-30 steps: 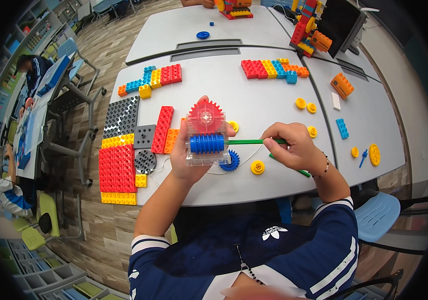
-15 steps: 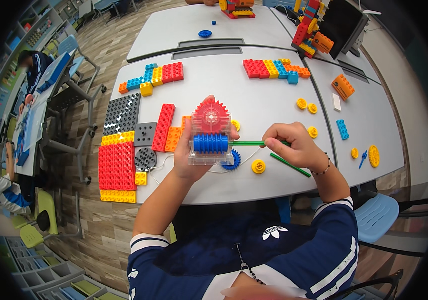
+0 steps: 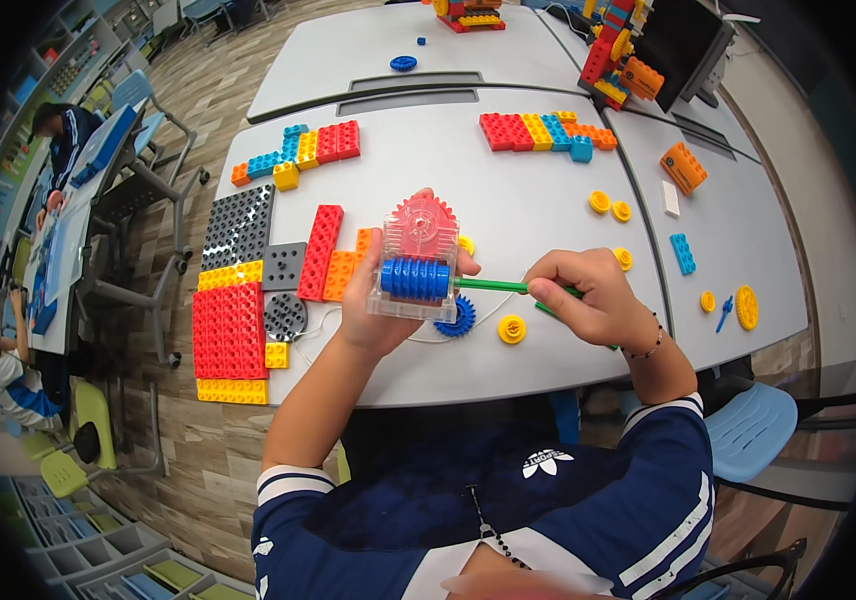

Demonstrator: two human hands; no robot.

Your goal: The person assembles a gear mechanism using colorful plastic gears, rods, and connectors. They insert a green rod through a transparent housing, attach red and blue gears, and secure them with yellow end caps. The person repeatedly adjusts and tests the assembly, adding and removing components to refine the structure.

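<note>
My left hand (image 3: 366,315) is wrapped round a clear plastic gearbox (image 3: 403,306), held above the near part of the table. A red gear (image 3: 422,224) sits in its top and a ribbed blue worm gear (image 3: 415,279) lies across its lower part. Pinched in my right hand (image 3: 593,295) is a green axle rod (image 3: 493,286), its left end at the gearbox's right side, level with the worm gear. A second green rod (image 3: 546,309) lies mostly hidden under my right hand. Just below the gearbox, a blue gear (image 3: 460,317) rests near a yellow hub (image 3: 512,329).
Left of my hands stand red bricks (image 3: 231,333), dark grey plates (image 3: 239,228) and a long red brick (image 3: 321,252). Coloured brick rows (image 3: 326,146) lie farther back. More yellow hubs (image 3: 599,202) are at right, with an orange block (image 3: 684,168) and yellow gear (image 3: 747,308) beyond.
The gearbox has turned slightly in my left hand, its right side tipping down a little. My right hand has come down over the loose green rod, hiding more of it.
</note>
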